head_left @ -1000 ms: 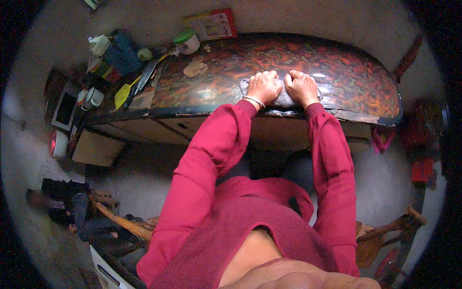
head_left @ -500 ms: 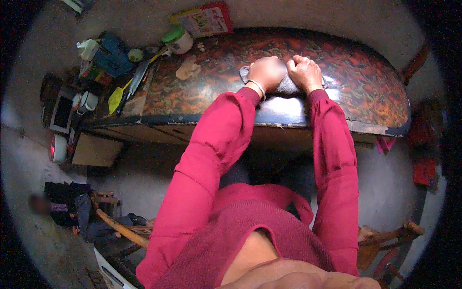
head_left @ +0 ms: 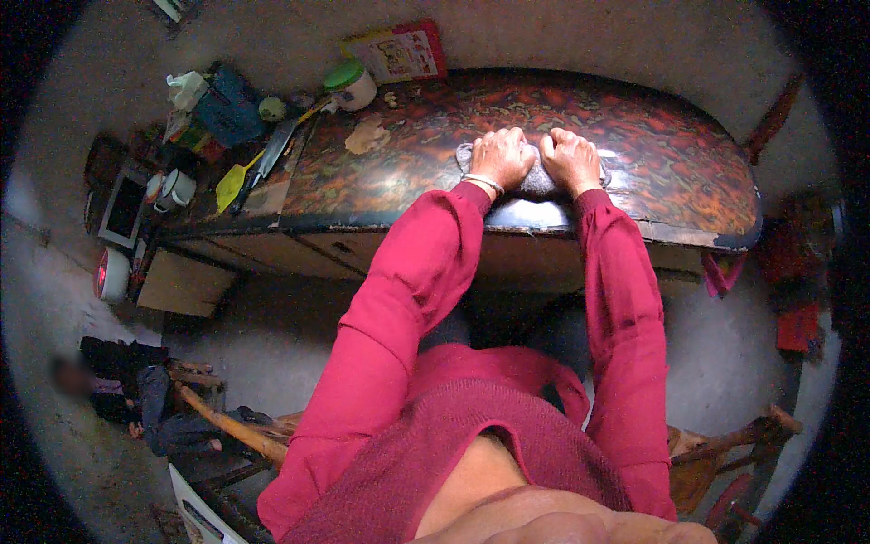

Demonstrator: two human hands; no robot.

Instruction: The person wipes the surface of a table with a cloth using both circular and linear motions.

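A grey cloth (head_left: 541,181) lies bunched on a glossy table (head_left: 675,168) with a red-brown marbled top. My left hand (head_left: 500,157), with a pale bracelet at the wrist, is closed on the cloth's left part. Its right part is gripped by my right hand (head_left: 571,158), fingers curled under. The two fists are side by side, a small gap between them where the cloth shows. Both press down on the tabletop near its front edge, and the fingertips are hidden.
A green-lidded tub (head_left: 351,86), a yellow fly swatter (head_left: 232,186), a knife (head_left: 275,145) and a blue box (head_left: 228,106) crowd the table's left end. A red-edged booklet (head_left: 396,53) leans at the back. Another person (head_left: 149,399) sits at lower left, near wooden chairs.
The view has shifted slightly, so the table sits a little lower in it. Both hands remain closed on the cloth, in nearly the same place near the front edge.
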